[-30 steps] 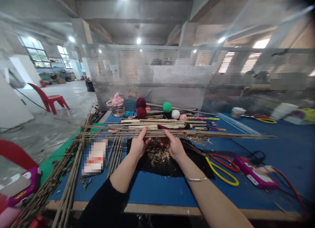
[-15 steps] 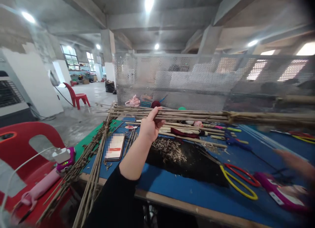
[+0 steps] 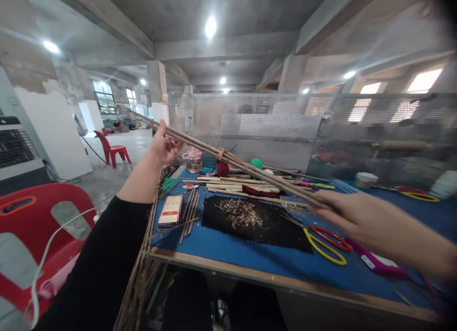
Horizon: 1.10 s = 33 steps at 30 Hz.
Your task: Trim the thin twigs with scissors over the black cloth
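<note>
Sticks [image 3: 246, 166], tied in a slim bunch, slant through the air over the blue table [image 3: 214, 245], high on the left and low on the right, where the right hand [image 3: 342, 213], blurred, looks closed round their end. The left hand [image 3: 167, 146] is up by the higher stretch, thumb raised and fingers loosely curled with the bunch passing across it, though I can't tell whether it grips. Below lie shavings [image 3: 241, 213] on a black cloth [image 3: 285, 238], scissors [image 3: 310, 241] across its right edge and a phone [image 3: 169, 211] well to the left.
</note>
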Motion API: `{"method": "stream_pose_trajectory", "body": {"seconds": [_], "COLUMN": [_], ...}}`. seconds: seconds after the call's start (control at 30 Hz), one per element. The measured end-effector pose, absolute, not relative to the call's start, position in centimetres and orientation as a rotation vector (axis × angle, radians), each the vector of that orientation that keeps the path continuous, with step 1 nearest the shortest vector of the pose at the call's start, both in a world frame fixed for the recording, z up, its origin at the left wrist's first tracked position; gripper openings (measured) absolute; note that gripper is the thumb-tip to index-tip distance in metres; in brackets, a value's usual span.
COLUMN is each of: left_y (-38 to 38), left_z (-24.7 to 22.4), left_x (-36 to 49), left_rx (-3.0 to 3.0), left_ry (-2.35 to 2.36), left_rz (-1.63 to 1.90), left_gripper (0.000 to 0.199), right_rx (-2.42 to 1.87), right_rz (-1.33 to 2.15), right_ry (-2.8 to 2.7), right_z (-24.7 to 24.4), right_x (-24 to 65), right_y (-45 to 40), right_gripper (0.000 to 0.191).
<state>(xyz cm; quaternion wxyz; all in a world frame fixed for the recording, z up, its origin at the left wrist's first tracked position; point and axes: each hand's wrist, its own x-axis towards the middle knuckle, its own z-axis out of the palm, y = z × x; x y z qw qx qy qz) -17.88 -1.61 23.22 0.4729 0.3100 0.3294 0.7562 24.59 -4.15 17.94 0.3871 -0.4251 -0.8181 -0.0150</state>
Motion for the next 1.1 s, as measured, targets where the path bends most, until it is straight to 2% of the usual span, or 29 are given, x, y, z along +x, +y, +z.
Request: {"method": "stream_pose_trajectory", "body": {"seconds": [0.07,0.2,0.27,0.37,0.53,0.6,0.67,0.83,0.93,1.1], "left_y": [-2.5,-4.4,-5.5,-7.4,-10.9,-12.3,-13.5,-15.0,-15.0,-15.3], "left_z": [23.5,21.9,20.2,17.2,12.8,11.3,9.7,5.3,3.1,0.8], "left_x": [-19.3,-20.5,-19.9,-18.4,-19.2,-20.8,-22.3,-24.6,-25.3,-24.7], "left_rx": [0.785,0.696,0.678,0.780,0.904,0.942,1.046,1.281,1.371,1.421], "left_ry": [0.826,1.244,1.401,1.350,1.671,1.910,2.134,2.486,2.536,2.688], "left_rz": [1.876,1.976,1.879,1.640,1.821,1.751,1.539,1.279,1.058,0.703], "left_gripper": [0.051,0.045,0.041,0.041,0.024,0.021,0.024,0.038,0.038,0.045], "right_rx": [-1.114,-1.048,-0.900,-0.773,-0.641,-0.496,-0.400,-0.309,-0.401,-0.530], "right_rz": [0.502,1.461,1.757,1.932,2.022,1.899,1.788,1.737,1.378,0.647], "right_ry": [-2.343,-2.057,-1.897,-1.787,-1.887,-2.107,-2.266,-2.494,-2.664,-2.820], "right_z": [16.9,13.1,11.2,8.9,5.6,4.8,4.5,5.5,5.7,5.2], "right_x": [20.2,11.3,7.1,1.0,-6.7,-7.3,-6.8,-4.8,-4.7,-5.4], "right_y": [-4.9,-6.0,-6.5,-8.2,-12.1,-12.7,-12.2,-9.4,-8.5,-7.6], "right_gripper": [0.022,0.028,0.028,0.023,0.022,0.038,0.050,0.033,0.028,0.030]}}
